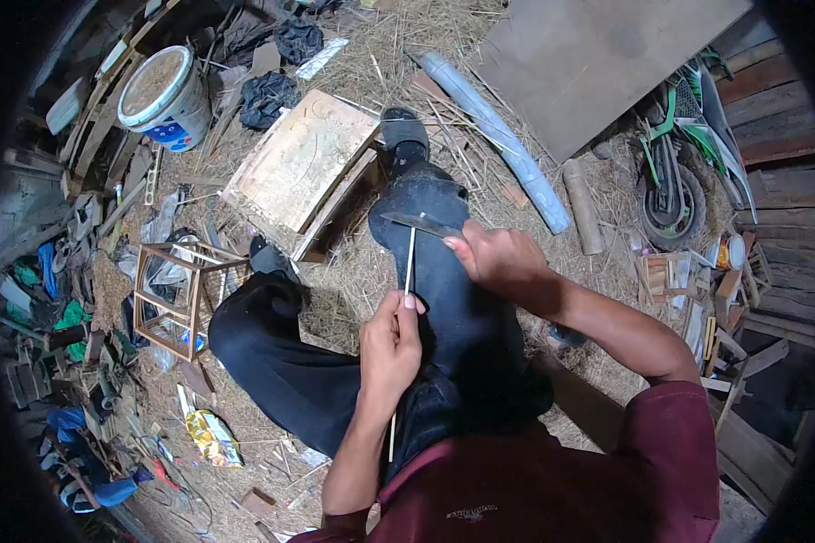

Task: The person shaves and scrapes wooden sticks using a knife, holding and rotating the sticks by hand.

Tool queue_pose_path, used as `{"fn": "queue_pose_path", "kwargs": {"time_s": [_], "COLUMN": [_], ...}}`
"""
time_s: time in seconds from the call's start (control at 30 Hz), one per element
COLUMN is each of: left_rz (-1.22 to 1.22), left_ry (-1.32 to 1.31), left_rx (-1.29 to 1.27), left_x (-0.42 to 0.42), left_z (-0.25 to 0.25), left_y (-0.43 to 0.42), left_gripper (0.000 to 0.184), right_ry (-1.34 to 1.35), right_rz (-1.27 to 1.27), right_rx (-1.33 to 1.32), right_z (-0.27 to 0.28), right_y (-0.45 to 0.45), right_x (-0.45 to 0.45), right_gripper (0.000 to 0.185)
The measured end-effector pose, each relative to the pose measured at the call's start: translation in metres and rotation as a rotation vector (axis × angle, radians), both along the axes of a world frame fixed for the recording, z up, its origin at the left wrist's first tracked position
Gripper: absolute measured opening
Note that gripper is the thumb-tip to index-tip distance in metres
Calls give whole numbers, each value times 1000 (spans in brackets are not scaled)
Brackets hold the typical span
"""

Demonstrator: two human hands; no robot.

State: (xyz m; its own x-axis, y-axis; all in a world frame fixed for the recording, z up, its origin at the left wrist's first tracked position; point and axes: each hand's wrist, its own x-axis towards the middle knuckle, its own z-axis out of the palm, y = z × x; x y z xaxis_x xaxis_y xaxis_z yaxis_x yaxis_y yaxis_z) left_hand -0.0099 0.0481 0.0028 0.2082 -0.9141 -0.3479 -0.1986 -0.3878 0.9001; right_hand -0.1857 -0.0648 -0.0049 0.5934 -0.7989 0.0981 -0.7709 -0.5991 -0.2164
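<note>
My left hand [392, 342] is closed around a thin pale stick [410, 262], with the thumb pressed along it. The stick runs from above my right thigh down past my left wrist toward my lap. My right hand [496, 256] grips a knife [418, 222], its handle hidden in my fingers. The blade points left and lies across the upper end of the stick, over my dark trousers [462, 317]. Whether the edge touches the stick I cannot tell.
A wooden box [303, 158] stands ahead by my foot. Left are a small wooden frame [195, 290] and a white bucket [158, 95]. A grey-blue pipe [498, 136] lies ahead right, near a green motorbike [675, 172]. Wood shavings cover the floor [353, 290].
</note>
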Motion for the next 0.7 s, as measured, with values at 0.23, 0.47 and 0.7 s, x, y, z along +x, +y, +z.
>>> {"fn": "queue_pose_path", "kwargs": {"time_s": [0.23,0.47,0.7], "left_rz": [1,-62,6], "left_ry": [-36,67,225], "left_rx": [-194,-111,-25], "left_x": [-4,-2,0], "left_z": [-12,-9,-14], "left_y": [-37,-13,-7], "left_gripper": [24,23,25], "right_ry": [36,14,-67], "right_rz": [148,5,73], "right_rx": [-36,126,155], "right_z": [2,4,1], "right_y": [13,-1,9], "right_x": [-7,-5,-6], "right_gripper": [38,40,40]}}
